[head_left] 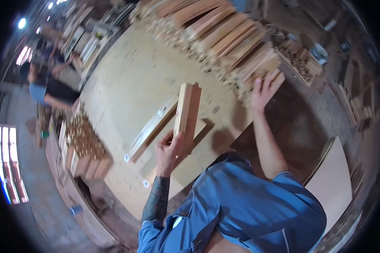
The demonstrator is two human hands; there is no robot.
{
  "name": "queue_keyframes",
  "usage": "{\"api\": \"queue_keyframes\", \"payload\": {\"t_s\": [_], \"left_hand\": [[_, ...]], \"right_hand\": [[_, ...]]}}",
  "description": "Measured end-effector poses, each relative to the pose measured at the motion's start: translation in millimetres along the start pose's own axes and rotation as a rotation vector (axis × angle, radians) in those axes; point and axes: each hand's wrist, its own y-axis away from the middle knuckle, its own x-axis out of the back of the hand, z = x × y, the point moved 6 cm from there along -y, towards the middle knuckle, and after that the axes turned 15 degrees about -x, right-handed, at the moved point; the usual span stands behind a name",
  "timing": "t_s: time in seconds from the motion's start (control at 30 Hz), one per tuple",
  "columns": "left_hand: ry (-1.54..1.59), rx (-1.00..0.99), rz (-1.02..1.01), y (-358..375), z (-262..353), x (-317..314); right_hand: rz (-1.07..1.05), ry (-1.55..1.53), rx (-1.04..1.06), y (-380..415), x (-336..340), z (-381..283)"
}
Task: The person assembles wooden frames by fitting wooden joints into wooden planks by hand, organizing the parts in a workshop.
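Observation:
My left hand [168,154] is closed around the lower end of a wooden piece [187,109], which stands up from the table with a notched top end. Beneath and beside it, a long wooden bar [152,131] with a pale, shiny top lies on the table [126,76], and another bar [202,135] is partly hidden behind the held piece. On the right, my right hand [264,90] has its fingers spread on the near end of a stack of wooden pieces [228,36]. Its fingertips touch the end piece.
Another stack of wooden pieces [86,143] sits at the table's left edge. A person [50,86] in a dark apron is at the far left. A tray of small wood bits [299,63] and a bucket [318,54] are at the upper right. A white panel [331,181] leans at the right.

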Motion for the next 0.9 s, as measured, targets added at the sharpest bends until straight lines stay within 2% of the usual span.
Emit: {"api": "queue_keyframes", "payload": {"t_s": [0.03,0.07,0.1,0.2,0.27,0.33,0.4,0.47,0.5,0.53,0.57,0.63,0.67,0.7,0.77,0.8,0.9], "left_hand": [[0.335,0.086,0.098,15,-31,7],[0.483,0.097,0.107,27,-42,11],[0.511,0.078,0.104,36,-52,14],[0.621,0.005,0.127,52,-48,15],[0.623,0.012,0.152,59,-59,25],[0.612,0.038,0.078,64,-71,31],[0.569,0.075,0.064,62,-65,45],[0.447,0.088,0.03,46,-65,54],[0.386,-0.083,0.025,28,-62,62],[0.323,-0.253,0.016,6,-59,71],[0.231,-0.307,-0.025,-16,-57,79],[0.053,-0.429,-0.066,-57,-48,95],[-0.034,-0.496,-0.065,-74,-42,99],[-0.035,-0.497,-0.062,-88,-40,101],[-0.499,-0.673,0.008,-106,-32,106],[-0.505,-0.674,0.01,-111,-36,105],[-0.423,-0.537,-0.007,-127,-52,100]], "right_hand": [[-0.02,0.01,0.009,-4,-3,12],[-0.08,0.008,-0.024,-8,-5,23],[-0.088,-0.052,0.048,-7,-1,14],[-0.254,-0.421,-0.136,5,10,6],[-0.153,-0.273,-0.026,22,32,-12],[-0.137,-0.218,-0.021,54,42,-33],[-0.601,-0.389,-0.208,94,10,-38],[-1.136,-0.241,-0.031,156,-42,-67],[-1.406,-0.281,-0.209,188,-46,-121],[-1.465,-0.301,-0.121,208,-67,-137],[-1.522,-0.319,-0.031,219,-89,-150],[-1.772,-0.225,0.024,228,-133,-175],[-1.579,-0.199,0.206,218,-160,-175],[-1.593,-0.204,0.172,213,-195,-166],[-1.567,-0.093,0.311,202,-226,-166],[-1.541,-0.044,0.391,200,-229,-175],[-1.457,0.086,0.437,192,-239,-174]]}}
